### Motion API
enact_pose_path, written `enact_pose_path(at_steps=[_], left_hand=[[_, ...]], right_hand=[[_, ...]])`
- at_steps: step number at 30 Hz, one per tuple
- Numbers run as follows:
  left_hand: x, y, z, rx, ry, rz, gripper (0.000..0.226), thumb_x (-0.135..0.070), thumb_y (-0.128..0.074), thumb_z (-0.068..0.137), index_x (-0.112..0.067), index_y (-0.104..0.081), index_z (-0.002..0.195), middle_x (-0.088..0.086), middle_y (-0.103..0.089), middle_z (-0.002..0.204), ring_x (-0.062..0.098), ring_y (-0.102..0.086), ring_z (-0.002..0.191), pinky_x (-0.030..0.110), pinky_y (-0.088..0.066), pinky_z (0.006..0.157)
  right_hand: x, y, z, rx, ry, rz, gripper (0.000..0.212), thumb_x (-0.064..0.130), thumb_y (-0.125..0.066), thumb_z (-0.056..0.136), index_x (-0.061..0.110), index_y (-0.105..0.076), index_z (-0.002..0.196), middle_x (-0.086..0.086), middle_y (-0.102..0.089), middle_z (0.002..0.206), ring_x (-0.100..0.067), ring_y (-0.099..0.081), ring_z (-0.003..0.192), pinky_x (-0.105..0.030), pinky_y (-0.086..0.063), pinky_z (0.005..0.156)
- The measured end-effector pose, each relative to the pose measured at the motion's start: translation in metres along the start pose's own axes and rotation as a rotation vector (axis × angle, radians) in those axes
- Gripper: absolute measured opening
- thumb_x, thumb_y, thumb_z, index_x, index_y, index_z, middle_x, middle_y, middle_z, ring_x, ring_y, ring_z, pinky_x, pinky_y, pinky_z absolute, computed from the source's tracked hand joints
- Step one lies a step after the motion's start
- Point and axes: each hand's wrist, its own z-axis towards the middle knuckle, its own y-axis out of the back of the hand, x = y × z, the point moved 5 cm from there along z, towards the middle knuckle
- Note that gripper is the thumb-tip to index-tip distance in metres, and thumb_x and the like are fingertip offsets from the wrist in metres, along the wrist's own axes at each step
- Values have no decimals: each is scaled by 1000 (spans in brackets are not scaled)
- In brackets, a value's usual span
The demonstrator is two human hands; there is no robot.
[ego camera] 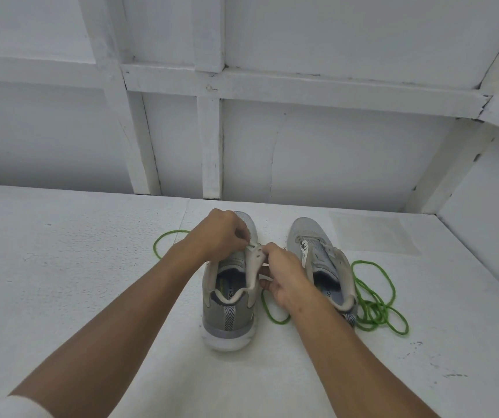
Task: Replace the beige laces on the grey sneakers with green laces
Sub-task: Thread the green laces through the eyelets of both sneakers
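Observation:
Two grey sneakers stand heel-toward-me on the white surface. My left hand (222,233) curls over the front of the left sneaker (230,309) and pinches the beige lace at the eyelets. My right hand (284,277) grips the right eyelet flap of the same shoe, with beige lace strands running under its fingers. The right sneaker (317,245) stands untouched, partly behind my right wrist. One green lace (164,239) loops out to the left of the left shoe. Another green lace (378,309) lies coiled beside the right sneaker, with a loop between the shoes.
The shoes sit on a white textured tabletop (76,267) that ends at a white panelled wall (302,152) just beyond the toes. A side wall rises at the far right.

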Motion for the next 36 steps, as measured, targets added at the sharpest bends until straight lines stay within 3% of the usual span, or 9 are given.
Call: enact_pose_path(at_steps=[7,12,17,23,27,30,33,36], left_hand=[[-6,0,3,33,8,27,18,-14,-66,82,-19,-78,95,0,-72,96,16,-65,86,34,-57,82],[-8,-1,4,46,4,46,17,-13,-65,82,-18,-78,93,0,-71,91,17,-65,83,32,-57,79],[-9,-5,5,86,-20,84,15,-15,-62,83,-23,-73,77,-8,-59,76,18,-61,76,30,-54,69],[-13,-11,5,87,-59,115,14,-15,-60,89,-16,-68,100,2,-61,104,20,-58,95,32,-51,85],[-10,-10,3,33,-23,27,18,-19,-64,89,-18,-49,98,4,-61,104,23,-58,93,37,-51,83],[-4,-9,-2,17,-12,23,17,-21,-65,89,-21,-52,99,-1,-64,104,20,-60,96,38,-49,89],[4,-4,-12,-55,13,69,21,-26,-67,87,-24,-57,106,-6,-65,109,19,-55,105,41,-40,97],[19,8,-34,-258,116,-48,22,-30,-72,84,-25,-60,101,-13,-59,100,14,-51,99,31,-40,83]], right_hand=[[1,1,-2,4,-2,-8,19,15,-46,93,13,-62,83,-7,-61,81,-22,-55,72,-28,-41,56],[2,1,-5,15,-5,0,19,16,-46,93,12,-62,83,-7,-61,83,-22,-56,74,-28,-42,56],[3,0,-8,74,-23,40,16,15,-48,91,10,-62,88,-8,-63,79,-21,-57,69,-29,-42,57],[12,-1,-11,104,32,-68,17,15,-49,89,15,-64,82,-4,-62,74,-19,-57,66,-28,-43,59],[15,1,-10,127,42,-105,21,18,-48,94,13,-67,87,-6,-67,82,-21,-62,72,-30,-49,64],[22,0,-5,116,119,-253,23,17,-45,97,15,-67,94,-9,-72,94,-21,-64,78,-33,-52,70],[27,-2,-2,88,197,-376,19,12,-48,96,19,-66,93,-10,-72,100,-22,-67,84,-29,-50,63],[31,-2,3,56,255,-446,16,12,-53,95,19,-65,86,-9,-71,99,-28,-70,92,-30,-51,61]])
